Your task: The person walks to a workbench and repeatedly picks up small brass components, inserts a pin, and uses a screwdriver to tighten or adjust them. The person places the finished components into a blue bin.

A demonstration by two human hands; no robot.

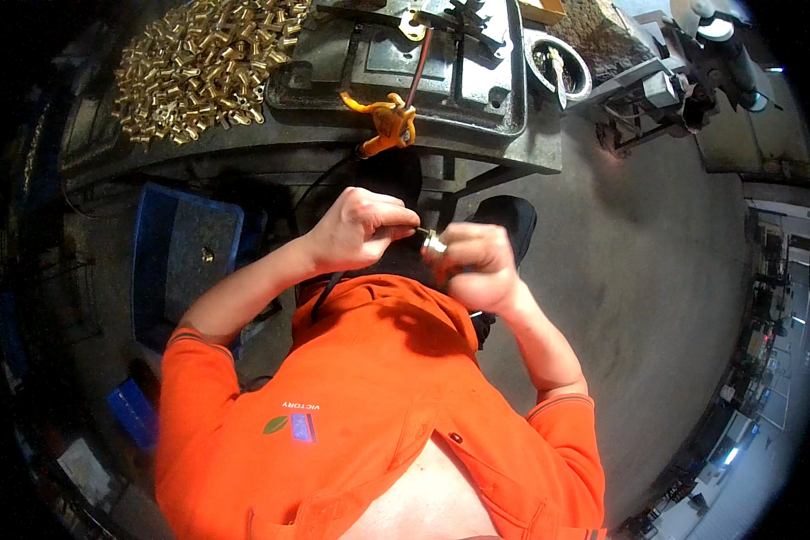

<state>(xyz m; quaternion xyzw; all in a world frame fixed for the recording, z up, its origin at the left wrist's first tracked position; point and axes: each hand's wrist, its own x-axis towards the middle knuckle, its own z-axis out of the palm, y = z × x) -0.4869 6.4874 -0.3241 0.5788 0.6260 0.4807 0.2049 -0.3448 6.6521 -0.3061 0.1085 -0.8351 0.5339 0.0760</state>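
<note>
Over my lap, both hands are drawn close together. My right hand [479, 263], somewhat blurred, grips a small shiny metal fitting [434, 244] by its fingertips. My left hand [360, 227] is closed in a pinch on a thin dark rod [421, 231], whose end meets the fitting; whether it goes inside cannot be made out. Beyond my hands, an orange air blow gun [389, 124] with a long thin nozzle lies at the front edge of the workbench [504, 148]. A large heap of brass fittings [211, 67] covers the bench's left part.
A black machine base plate [405, 58] sits mid-bench, with a round white-rimmed pot [558, 67] to its right. Below left stands a blue bin [189, 202] with a small brass piece [208, 255] inside. Another machine [661, 94] stands at far right. A smaller blue box [133, 412] is lower left.
</note>
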